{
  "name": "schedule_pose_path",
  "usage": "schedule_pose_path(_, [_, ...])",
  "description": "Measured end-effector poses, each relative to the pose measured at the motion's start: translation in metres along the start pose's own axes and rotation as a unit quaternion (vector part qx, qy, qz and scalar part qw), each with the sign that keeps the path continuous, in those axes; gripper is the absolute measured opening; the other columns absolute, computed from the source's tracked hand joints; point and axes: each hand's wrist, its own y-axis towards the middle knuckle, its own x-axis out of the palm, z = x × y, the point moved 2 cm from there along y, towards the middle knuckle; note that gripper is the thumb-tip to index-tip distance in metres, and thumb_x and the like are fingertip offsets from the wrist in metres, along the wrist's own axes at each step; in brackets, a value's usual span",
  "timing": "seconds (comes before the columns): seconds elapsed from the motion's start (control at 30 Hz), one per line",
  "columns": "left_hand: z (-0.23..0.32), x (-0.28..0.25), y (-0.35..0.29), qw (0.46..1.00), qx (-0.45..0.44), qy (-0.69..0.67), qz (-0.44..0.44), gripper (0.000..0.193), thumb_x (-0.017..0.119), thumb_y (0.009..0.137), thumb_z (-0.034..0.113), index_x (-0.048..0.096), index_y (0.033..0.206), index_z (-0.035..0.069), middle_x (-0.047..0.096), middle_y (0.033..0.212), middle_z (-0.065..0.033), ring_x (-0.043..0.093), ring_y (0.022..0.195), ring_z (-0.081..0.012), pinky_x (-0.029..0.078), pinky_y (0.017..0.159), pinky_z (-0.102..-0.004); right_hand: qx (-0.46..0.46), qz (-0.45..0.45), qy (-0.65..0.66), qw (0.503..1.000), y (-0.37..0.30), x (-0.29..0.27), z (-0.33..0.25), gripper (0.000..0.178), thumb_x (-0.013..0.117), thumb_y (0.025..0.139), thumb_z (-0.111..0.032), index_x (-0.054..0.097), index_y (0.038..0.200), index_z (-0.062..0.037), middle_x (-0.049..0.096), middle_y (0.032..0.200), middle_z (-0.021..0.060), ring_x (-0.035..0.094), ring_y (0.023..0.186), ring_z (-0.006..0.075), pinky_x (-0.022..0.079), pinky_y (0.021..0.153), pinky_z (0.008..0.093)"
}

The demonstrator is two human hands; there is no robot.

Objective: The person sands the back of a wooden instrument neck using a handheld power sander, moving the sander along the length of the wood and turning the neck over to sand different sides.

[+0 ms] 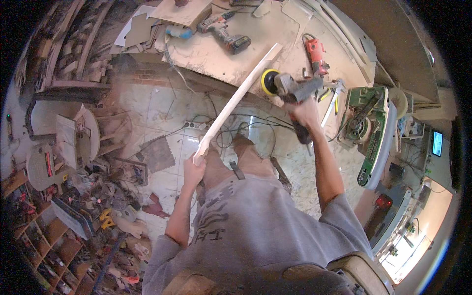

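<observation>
My left hand [194, 171] is closed round the lower end of a long, pale wooden strip [233, 104]. The strip slants up and away to the right, its far end over the edge of the workbench [196, 61]. My right hand [306, 114] grips the body of a handheld disc sander [287, 87] with a yellow-rimmed round pad [269, 81]. The pad is close beside the strip's upper part; whether it touches the wood I cannot tell. The sander's dark rear end sticks out below my right hand.
On the bench lie a cordless drill [226, 35], a red power tool [316, 56] and yellow-black hand tools [325, 94]. A green machine [366, 125] stands at right. Cables [236, 129] cross the tiled floor. Cluttered shelves [49, 241] fill the lower left.
</observation>
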Motion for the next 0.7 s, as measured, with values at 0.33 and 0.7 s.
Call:
schedule_pose_path(0.33, [-0.016, 0.024, -0.007, 0.999, 0.030, 0.014, 0.042, 0.025, 0.066, 0.091, 0.011, 0.070, 0.110, -0.004, 0.069, 0.078, -0.0234, 0.070, 0.069, -0.0327, 0.052, 0.067, -0.0427, -0.114, -0.097, -0.108, 0.983, -0.069, 0.087, -0.024, 0.053, 0.074, 0.085, -0.052, 0.072, 0.113, -0.0070, 0.075, 0.102, 0.0214, 0.071, 0.097, 0.0453, 0.056, 0.081, 0.0519])
schedule_pose_path(0.7, [-0.008, 0.033, -0.017, 0.996, 0.035, 0.069, 0.045, 0.024, 0.063, 0.089, 0.008, 0.068, 0.110, -0.002, 0.069, 0.079, -0.0243, 0.072, 0.072, -0.0389, 0.053, 0.065, -0.0446, -0.136, 0.011, -0.050, 0.989, -0.011, 0.064, -0.020, 0.044, 0.074, 0.083, -0.046, 0.078, 0.109, -0.0109, 0.076, 0.095, 0.0236, 0.073, 0.094, 0.0433, 0.059, 0.081, 0.0514])
